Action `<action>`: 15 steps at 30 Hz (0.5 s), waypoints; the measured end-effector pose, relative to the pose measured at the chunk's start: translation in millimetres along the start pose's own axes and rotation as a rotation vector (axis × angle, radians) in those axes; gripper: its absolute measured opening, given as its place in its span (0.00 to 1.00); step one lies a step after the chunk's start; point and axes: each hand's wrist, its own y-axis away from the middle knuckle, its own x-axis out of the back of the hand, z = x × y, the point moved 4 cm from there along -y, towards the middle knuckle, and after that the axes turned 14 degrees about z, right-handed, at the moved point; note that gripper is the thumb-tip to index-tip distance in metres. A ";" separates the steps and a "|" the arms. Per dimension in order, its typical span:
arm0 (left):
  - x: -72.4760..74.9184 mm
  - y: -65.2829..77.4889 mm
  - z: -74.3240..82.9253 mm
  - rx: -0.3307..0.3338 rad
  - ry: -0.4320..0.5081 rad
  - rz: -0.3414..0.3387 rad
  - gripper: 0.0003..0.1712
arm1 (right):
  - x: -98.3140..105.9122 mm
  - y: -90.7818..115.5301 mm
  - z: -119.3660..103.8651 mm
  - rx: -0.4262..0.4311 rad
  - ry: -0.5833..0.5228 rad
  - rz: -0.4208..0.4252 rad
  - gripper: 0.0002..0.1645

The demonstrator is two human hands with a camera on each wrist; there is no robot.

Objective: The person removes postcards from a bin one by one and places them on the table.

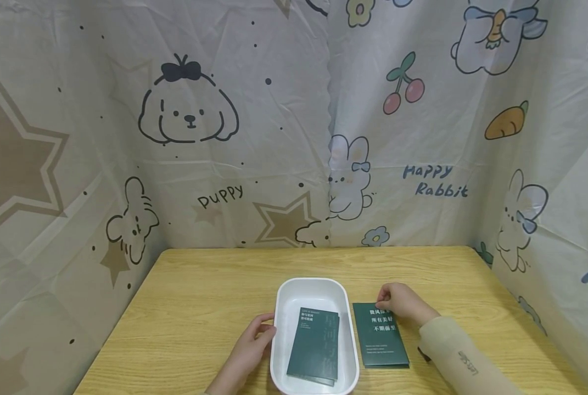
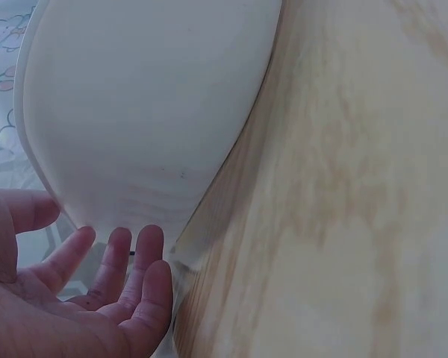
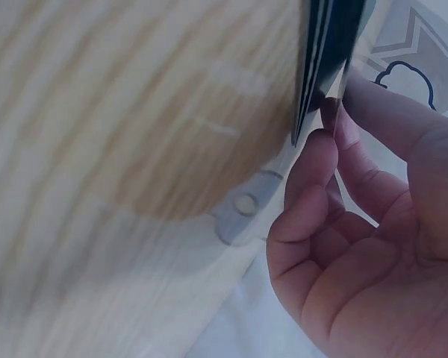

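Note:
A white plastic tray [image 1: 353, 351] stands on the table, with dark green printed cards [image 1: 313, 343] overlapping inside it. My left hand [image 1: 250, 343] is at the tray's left side, loosely bent fingertips against its outer wall [image 2: 134, 134]. Right of the tray lies a small stack of dark green cards with white lettering [image 1: 381, 340]. At the stack's far right corner, my right hand [image 1: 404, 302] pinches the top card between thumb and fingers. The right wrist view shows that card's edge lifted apart from the stack [image 3: 313, 74] beside my right hand [image 3: 358, 216].
The wooden table [image 1: 200, 296] reaches back to a patterned cloth [image 1: 254, 164] hanging behind it and at both sides. Something dark [image 1: 424, 355] shows at the right sleeve's cuff.

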 end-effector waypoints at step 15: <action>0.0 1.9 1.9 -0.010 0.008 -0.001 0.24 | 3.3 2.6 -4.8 0.018 0.051 0.040 0.10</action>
